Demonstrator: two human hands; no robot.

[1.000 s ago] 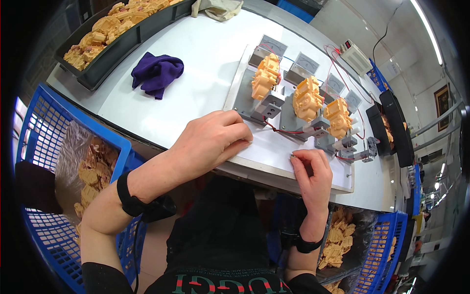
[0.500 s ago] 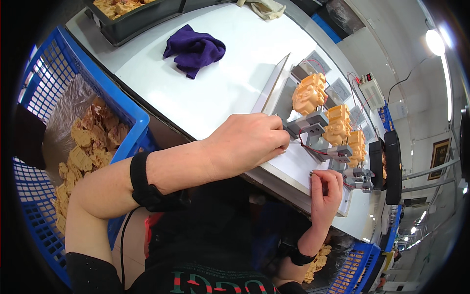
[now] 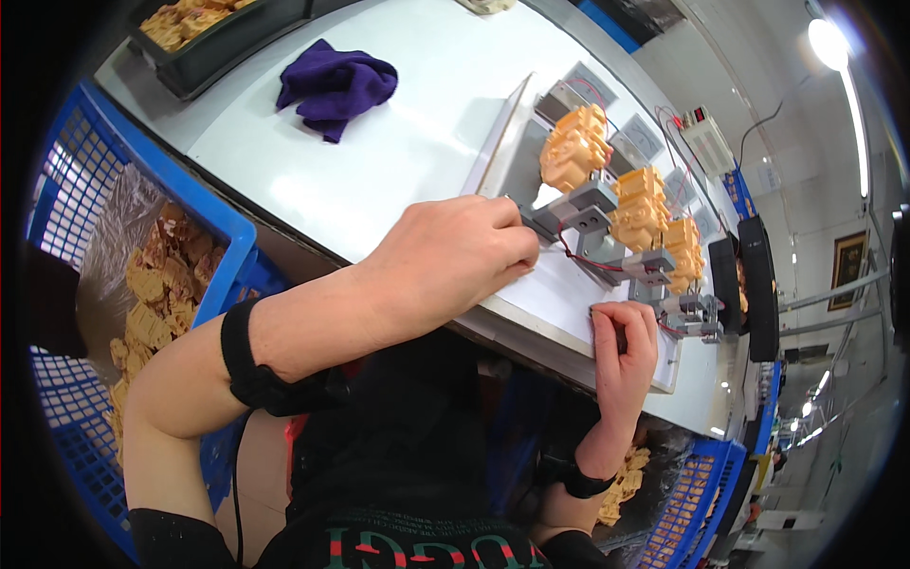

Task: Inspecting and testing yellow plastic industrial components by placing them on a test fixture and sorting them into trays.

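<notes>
Your left hand (image 3: 455, 261) curled at the grey clamp (image 3: 573, 211), grip unclear, right hand (image 3: 624, 346) fingers bent empty on the fixture plate (image 3: 559, 294); a snagged red wire (image 3: 592, 266) could tug loose.

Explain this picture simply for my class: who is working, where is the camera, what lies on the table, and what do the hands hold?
A person works with bare hands; the camera sits on their head, looking down. The left hand rests on a grey clamp of a metal fixture carrying three orange parts. The right hand rests on the fixture's near edge; whether it holds anything cannot be told. On the white table lie a purple cloth and a dark tray. Blue crates of similar parts stand at both sides.
</notes>
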